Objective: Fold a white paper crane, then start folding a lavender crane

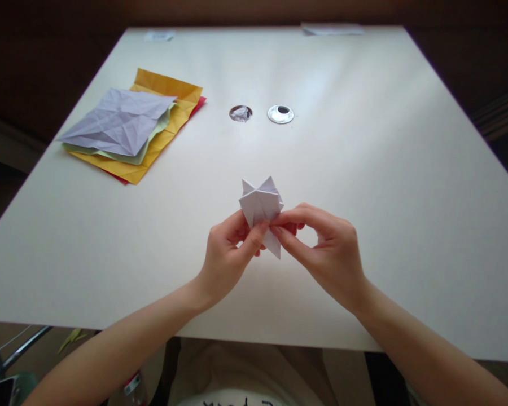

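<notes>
Folded white paper (260, 208) pinched by both hands (279, 248) mid-table, bare table (364, 169) around, paper stack (131, 129) far left.

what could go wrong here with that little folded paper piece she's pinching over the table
1. The folded white paper is held only by fingertip pinches of the left hand and right hand at its lower part; a hard squeeze could crush its points.
2. Pulling the hands apart might tear it at the creases.
3. If dropped, it could land near the table holes.

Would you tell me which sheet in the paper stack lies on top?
The creased lavender sheet; the pale green, yellow and red sheets only peek out beneath it.
</notes>
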Tool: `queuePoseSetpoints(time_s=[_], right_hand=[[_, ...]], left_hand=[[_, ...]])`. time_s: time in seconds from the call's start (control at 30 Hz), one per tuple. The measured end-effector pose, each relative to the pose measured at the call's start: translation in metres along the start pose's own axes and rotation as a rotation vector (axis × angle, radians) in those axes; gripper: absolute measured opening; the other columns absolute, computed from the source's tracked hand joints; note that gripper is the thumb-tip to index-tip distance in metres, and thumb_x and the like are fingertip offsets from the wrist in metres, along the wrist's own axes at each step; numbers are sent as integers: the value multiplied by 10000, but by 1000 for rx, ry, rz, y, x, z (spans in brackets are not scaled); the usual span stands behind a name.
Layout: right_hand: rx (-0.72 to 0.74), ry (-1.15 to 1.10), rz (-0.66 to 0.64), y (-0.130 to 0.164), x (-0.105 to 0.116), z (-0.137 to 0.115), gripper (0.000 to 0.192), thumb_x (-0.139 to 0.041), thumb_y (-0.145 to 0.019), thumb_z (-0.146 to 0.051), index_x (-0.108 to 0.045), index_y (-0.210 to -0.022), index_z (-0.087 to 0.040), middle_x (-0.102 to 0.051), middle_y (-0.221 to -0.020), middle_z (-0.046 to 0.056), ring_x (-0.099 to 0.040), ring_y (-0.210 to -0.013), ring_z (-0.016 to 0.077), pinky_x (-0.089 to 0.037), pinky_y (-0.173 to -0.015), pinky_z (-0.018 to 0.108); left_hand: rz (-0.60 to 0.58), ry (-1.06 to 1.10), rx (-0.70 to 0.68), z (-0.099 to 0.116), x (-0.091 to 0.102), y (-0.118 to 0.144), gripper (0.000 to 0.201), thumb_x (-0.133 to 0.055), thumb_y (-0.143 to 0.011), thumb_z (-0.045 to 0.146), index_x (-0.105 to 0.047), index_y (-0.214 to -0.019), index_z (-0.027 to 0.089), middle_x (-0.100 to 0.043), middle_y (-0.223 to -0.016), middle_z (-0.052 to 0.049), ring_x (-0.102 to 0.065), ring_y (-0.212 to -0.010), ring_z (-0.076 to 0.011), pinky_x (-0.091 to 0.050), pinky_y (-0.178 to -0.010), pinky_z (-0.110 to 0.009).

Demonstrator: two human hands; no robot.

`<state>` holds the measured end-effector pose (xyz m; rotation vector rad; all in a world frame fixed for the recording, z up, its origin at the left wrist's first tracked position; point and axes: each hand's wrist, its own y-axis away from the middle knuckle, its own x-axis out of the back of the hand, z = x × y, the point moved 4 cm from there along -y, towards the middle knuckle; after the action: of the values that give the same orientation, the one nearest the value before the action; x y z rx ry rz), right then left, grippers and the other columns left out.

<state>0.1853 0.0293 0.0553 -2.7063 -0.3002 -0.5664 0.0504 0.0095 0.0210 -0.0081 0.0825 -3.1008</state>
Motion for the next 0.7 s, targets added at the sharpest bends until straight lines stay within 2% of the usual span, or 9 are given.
queuePoseSetpoints(time_s=[0.13,0.27,0.4,0.53,0.7], right_hand=[[45,17,2,0,0,-2,136,-592,-742,-84,-639,-749,-211,-591,-673,-18,-545,-613,104,-453,-569,251],[49,-3,5,2,-2,-1,110,-609,-737,-102,-604,-748,-211,-595,-684,-23,-545,-620,105,-459,-588,259],[-42,-97,46,3,0,4,149,-641,-725,-137,-537,-795,-217,-591,-712,-34,-559,-655,113,-469,-635,274],[-156,-200,5,2,0,9,142,-649,-746,-189,-530,-820,-215,-591,-764,-23,-564,-699,114,-477,-665,274],[-271,-371,2,1,-1,14,183,-674,-740,-246,-532,-850,-210,-598,-784,-15,-583,-697,115,-499,-615,250]], left_hand=[[-10,116,79,0,-2,-2,171,-590,-814,327,-600,-735,176,-591,-618,16,-497,-480,-63,-434,-424,-171],[5,159,95,-2,0,-3,201,-570,-829,328,-600,-705,172,-575,-600,16,-478,-470,-61,-430,-425,-177],[17,173,85,-3,0,-2,198,-564,-830,341,-607,-729,176,-572,-601,13,-470,-470,-66,-424,-416,-182],[2,146,64,-1,-1,-2,205,-557,-836,333,-593,-701,183,-564,-592,22,-462,-471,-64,-414,-421,-181],[-47,67,25,3,-2,-1,231,-533,-855,350,-573,-702,181,-519,-569,20,-482,-493,-79,-416,-445,-201]])
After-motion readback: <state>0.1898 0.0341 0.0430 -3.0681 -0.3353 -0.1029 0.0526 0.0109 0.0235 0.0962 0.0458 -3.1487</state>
